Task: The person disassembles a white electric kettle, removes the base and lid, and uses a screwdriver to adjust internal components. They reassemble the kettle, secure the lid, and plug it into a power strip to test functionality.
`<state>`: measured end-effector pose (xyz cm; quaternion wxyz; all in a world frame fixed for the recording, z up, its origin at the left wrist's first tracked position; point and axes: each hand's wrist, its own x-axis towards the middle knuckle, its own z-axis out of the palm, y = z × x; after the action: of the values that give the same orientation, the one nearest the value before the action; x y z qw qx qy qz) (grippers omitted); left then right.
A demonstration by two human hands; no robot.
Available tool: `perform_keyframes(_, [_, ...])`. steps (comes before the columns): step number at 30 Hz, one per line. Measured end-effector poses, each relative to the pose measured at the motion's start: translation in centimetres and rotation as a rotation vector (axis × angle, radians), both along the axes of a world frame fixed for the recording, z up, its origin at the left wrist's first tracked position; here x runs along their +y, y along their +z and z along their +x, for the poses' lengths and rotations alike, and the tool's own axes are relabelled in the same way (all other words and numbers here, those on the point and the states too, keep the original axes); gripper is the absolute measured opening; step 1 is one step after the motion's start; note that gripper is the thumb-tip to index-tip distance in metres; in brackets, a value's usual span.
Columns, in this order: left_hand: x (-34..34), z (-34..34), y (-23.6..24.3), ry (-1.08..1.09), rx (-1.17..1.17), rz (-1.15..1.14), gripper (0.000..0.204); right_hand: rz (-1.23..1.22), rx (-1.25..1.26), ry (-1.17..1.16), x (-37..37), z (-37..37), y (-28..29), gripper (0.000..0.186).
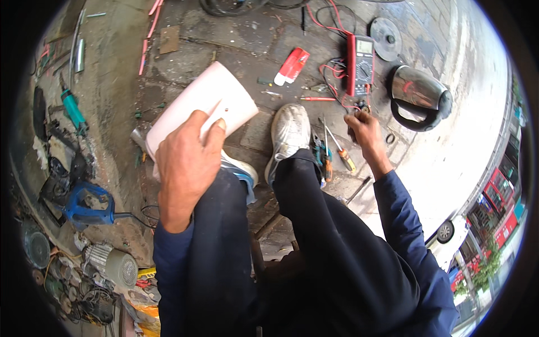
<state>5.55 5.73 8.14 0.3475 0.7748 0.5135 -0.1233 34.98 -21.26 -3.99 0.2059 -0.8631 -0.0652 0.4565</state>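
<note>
- While the left hand [191, 154], half curled with thumb and forefinger a little apart, lies on a pale pink, smooth-walled cylinder [179, 115] toward 10 o'clock, its palm side is hidden, so I cannot tell how firmly it grips.
- Toward 2 o'clock, the right hand [366, 132] is bent with its fingers drawn in; whether something small sits between them is too blurred to tell.
- The cylinder is tilted, its far end pointing toward 1 o'clock, above a pale shoe [290, 132]; one small dark spot shows in its wall.
- Just beyond the right hand, between 1 and 2 o'clock, a red-and-grey digital multimeter [361, 66] has leads attached, with a slim red probe [318, 99] lying loose on the paving.
- At 3 o'clock, an orange-and-yellow-handled screwdriver [346, 160] lies on the ground, in neither hand.
- Farther out at 2 o'clock is a shiny metal kettle with a black handle [415, 92], apart from both hands.
- Judged from this, work on the cylinder looks underway and unfinished: the meter is wired and tools are laid out, but nothing visible shows a completed result, and its hidden inside leaves the remainder uncertain.
</note>
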Motion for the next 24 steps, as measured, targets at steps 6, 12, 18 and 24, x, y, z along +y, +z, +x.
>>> perform_keyframes(6, [0.1,0.1,-0.1,-0.013,0.014,0.000,0.036,-0.126,-0.168,0.378,-12.5,-5.7,-1.7,0.035])
perform_keyframes(12, [0.1,0.1,0.0,-0.004,0.035,-0.003,0.036,-0.255,-0.102,0.520,-14.0,-11.5,-2.1,0.055])
perform_keyframes(18, [0.2,0.4,0.3,-0.003,0.019,-0.017,0.037,-0.085,-0.351,0.427,-16.5,-9.5,-2.6,0.048])
perform_keyframes(24, [0.1,0.1,0.2,0.005,0.029,-0.001,0.036,-0.174,-0.590,0.762,-18.8,-6.3,-6.6,0.042])
